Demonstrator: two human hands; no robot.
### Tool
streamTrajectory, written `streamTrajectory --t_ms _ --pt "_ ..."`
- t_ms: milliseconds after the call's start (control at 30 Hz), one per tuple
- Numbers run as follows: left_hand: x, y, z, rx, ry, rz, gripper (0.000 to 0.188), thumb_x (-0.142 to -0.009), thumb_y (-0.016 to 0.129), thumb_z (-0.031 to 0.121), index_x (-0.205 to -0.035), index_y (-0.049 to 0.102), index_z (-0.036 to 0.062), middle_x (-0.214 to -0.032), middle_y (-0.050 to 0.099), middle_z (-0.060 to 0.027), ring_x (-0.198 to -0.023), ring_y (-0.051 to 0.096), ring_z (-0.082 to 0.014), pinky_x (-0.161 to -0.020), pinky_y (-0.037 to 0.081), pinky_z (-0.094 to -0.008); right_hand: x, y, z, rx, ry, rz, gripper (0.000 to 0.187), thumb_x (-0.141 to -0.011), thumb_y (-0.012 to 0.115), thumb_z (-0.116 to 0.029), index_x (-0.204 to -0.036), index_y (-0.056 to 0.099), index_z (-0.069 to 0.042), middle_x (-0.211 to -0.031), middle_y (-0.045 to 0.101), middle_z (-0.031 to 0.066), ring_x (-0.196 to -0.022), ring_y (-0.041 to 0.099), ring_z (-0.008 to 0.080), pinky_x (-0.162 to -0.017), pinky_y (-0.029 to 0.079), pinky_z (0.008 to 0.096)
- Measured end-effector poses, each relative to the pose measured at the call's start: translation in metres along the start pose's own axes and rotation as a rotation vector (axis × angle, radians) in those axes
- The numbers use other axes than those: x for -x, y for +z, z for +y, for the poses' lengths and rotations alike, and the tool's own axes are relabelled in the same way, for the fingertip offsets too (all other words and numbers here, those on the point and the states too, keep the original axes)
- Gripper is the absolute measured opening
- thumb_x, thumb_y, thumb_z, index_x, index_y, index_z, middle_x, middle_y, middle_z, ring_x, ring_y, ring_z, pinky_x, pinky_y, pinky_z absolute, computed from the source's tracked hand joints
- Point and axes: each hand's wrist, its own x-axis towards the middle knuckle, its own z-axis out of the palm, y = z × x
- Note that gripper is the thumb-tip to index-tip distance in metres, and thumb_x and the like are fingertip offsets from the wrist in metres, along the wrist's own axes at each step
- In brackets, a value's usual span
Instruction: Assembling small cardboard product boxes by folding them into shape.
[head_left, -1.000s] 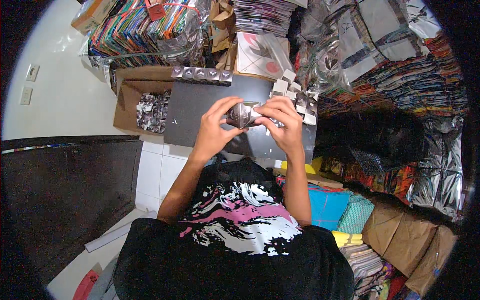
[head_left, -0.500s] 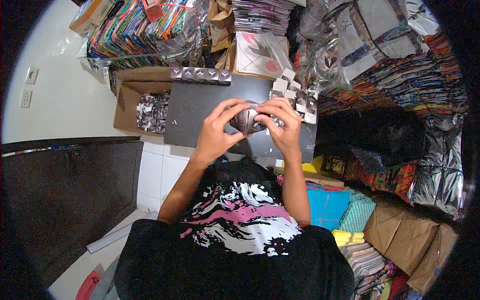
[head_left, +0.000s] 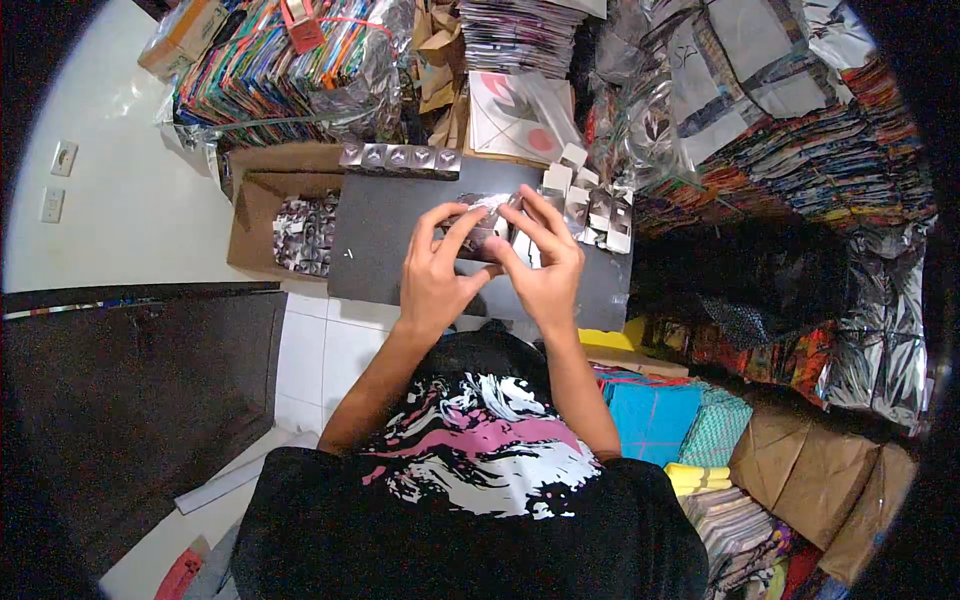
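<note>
Over the grey tabletop (head_left: 375, 235) I hold a small dark printed carton (head_left: 478, 232) between both hands. My left hand (head_left: 438, 265) has its fingers curled over the carton's left side, thumb below. My right hand (head_left: 548, 262) grips the right end, with forefinger raised and thumb pressed near the middle. White inner card shows at that end beside the right fingers, but the fingers hide much of the carton. Similar dark cartons (head_left: 400, 160) stand in a row along the back edge. Several cartons with white flaps (head_left: 590, 205) lie piled right of my right hand.
Left of the table is a brown cardboard box (head_left: 252, 225) with many small cartons (head_left: 305, 235) inside. Behind are wrapped stacks of colourful sheets (head_left: 280, 70) and a pile of papers (head_left: 520, 40). Bundled stacks (head_left: 760, 190) crowd the right side; blue packs (head_left: 655, 415) lie lower right.
The carton has turned in my hands, and more white inner card shows at its right end. My right hand has shifted slightly left and its fingers have spread.
</note>
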Motion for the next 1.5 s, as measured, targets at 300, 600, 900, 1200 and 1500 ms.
streamTrajectory --t_ms 300,600,900,1200,1500 --pt "-0.012 -0.021 -0.013 0.65 -0.409 -0.334 0.07 -0.078 0.091 0.014 -0.141 0.063 0.0043 -0.141 0.061 -0.0113 -0.117 0.065 -0.0186 -0.093 0.057 -0.0332 -0.005 -0.019 0.008 -0.371 0.06 -0.207 0.066 -0.075 0.09 -0.002 -0.134 0.061 0.003 -0.135 0.067 0.0149 -0.126 0.064 0.0241 -0.111 0.048 0.0366" --pt "-0.02 -0.032 0.0 0.386 -0.197 -0.267 0.067 -0.068 0.096 0.017 -0.13 0.072 0.0055 -0.129 0.066 -0.0119 -0.115 0.067 -0.0209 -0.091 0.059 -0.0346 -0.012 -0.032 0.01 -0.392 0.045 -0.355 0.069 -0.072 0.089 0.002 -0.134 0.058 0.003 -0.142 0.061 0.0224 -0.134 0.058 0.0276 -0.116 0.043 0.0396" --pt "-0.02 -0.033 -0.002 0.435 -0.219 -0.288 0.068 -0.069 0.094 0.014 -0.132 0.071 0.0088 -0.13 0.066 -0.0111 -0.115 0.067 -0.0221 -0.093 0.059 -0.0355 -0.017 -0.035 0.009 -0.301 -0.015 -0.448 0.065 -0.069 0.091 0.003 -0.127 0.063 0.003 -0.143 0.061 0.025 -0.133 0.059 0.0271 -0.115 0.044 0.0409" --pt "-0.018 -0.028 0.0 0.436 -0.209 -0.286 0.069 -0.069 0.094 0.013 -0.133 0.07 0.0086 -0.131 0.065 -0.011 -0.116 0.067 -0.0221 -0.096 0.059 -0.0363 -0.011 -0.03 0.02 -0.503 -0.052 -0.335 0.073 -0.066 0.089 0.008 -0.129 0.054 -0.001 -0.133 0.064 0.0201 -0.132 0.059 0.0301 -0.115 0.045 0.0427" --pt "-0.019 -0.029 0.007 0.451 -0.196 -0.259 0.067 -0.068 0.095 0.014 -0.13 0.072 0.0075 -0.126 0.065 -0.0102 -0.114 0.068 -0.021 -0.092 0.061 -0.0357 -0.006 -0.026 0.023 -0.614 0.011 -0.296 0.082 -0.068 0.091 0.001 -0.138 0.048 -0.004 -0.138 0.059 0.0156 -0.136 0.056 0.0278 -0.113 0.046 0.0418"
